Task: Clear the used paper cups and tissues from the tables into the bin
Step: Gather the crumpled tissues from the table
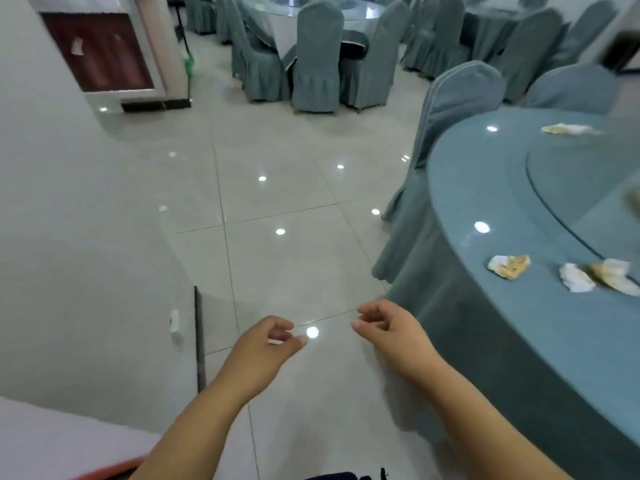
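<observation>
A round table (485, 188) with a blue-grey cloth and glass top fills the right side. Crumpled, stained tissues lie on it: one (509, 266) near the front edge, two more (576, 277) (614, 280) just right of it, and another (568, 129) at the far side. My left hand (268, 344) and my right hand (384, 329) hang over the floor left of the table, fingers loosely curled, holding nothing. I see no bin and no paper cup.
Covered chairs (460, 98) stand at the table's far side. Another round table with several covered chairs (315, 57) is further back. A white wall (69, 237) with a dark edge strip runs along the left. Glossy tiled floor (277, 202) lies between.
</observation>
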A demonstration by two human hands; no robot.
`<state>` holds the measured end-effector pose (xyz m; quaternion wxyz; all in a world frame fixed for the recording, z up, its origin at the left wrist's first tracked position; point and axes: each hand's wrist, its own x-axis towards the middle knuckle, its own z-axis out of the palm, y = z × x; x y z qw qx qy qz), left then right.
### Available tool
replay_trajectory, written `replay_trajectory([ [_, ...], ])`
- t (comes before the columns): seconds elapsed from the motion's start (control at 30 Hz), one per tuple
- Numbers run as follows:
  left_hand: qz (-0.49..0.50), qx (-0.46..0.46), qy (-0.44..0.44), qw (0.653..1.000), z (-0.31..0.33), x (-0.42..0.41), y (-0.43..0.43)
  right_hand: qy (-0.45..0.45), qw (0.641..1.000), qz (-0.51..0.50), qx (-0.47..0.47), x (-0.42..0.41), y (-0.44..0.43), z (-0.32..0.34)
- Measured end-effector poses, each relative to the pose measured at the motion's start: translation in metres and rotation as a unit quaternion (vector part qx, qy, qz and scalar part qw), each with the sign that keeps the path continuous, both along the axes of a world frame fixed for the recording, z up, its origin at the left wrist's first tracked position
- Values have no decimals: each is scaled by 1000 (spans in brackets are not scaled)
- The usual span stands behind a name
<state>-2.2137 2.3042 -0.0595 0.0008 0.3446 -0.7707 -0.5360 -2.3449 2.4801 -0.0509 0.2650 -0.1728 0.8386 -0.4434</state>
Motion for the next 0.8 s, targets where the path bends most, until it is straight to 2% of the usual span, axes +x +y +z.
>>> replay_trajectory([
  [0.23,-113,-3,37,993,23,-117,41,30,987,-153,-41,-66,69,13],
  [0.4,-215,-5,37,976,20,-189,51,36,967,-250,-33,-103,94,14],
  [0.63,-354,-4,34,935,29,-303,59,26,918,-397,-12,-147,113,25],
  [0.8,-435,-7,31,900,28,-368,85,18,869,-494,-20,-160,130,23],
])
